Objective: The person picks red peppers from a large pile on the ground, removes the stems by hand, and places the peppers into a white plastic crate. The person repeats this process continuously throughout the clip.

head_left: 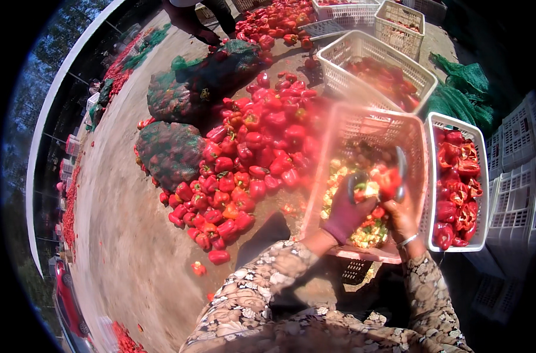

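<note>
My left hand (345, 216), in a purple glove, grips a red pepper (385, 180) whose pale green core shows at the fingers. My right hand (402, 219), bare with a bracelet at the wrist, holds a grey metal knife (402, 169) against the pepper's right side. Both hands hover over a pink basket (362, 120) that holds pepper cores, seeds and scraps. The basket and hands are blurred by motion.
A big heap of whole red peppers (250, 153) lies on the ground to the left, beside green net sacks (171, 152). At the right a white crate (483, 153) holds cut peppers. More white crates (338, 59) stand behind, and empty ones (515, 206) at far right. Another person (191, 15) stands at the top.
</note>
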Tool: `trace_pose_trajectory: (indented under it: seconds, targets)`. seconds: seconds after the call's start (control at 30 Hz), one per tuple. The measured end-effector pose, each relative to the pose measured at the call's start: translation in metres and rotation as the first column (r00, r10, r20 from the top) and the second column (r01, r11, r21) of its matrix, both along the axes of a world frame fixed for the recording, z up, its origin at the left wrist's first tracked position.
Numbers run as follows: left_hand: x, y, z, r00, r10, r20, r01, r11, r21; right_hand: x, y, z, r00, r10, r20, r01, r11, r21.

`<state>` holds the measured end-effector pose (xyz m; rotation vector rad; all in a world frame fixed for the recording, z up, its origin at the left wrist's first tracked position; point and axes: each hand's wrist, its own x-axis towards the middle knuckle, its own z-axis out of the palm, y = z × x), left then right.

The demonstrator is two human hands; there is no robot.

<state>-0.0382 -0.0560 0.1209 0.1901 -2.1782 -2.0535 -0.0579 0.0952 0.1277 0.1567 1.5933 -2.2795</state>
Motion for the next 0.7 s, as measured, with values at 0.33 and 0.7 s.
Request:
trace_pose_trajectory:
  seconds: [0.33,0.7]
  targets:
    - [-0.012,-0.027,0.002,0.916,-0.276,0.291,0.337,0.924,-0.184,-0.01,0.022,0.004,0.982,-0.081,-0.171,0.117,0.969,0.217]
    - [-0.009,-0.024,-0.004,0.938,-0.342,-0.055,0.183,0.624,-0.76,-0.003,0.046,0.023,0.945,-0.017,-0.326,0.156,0.901,0.405]
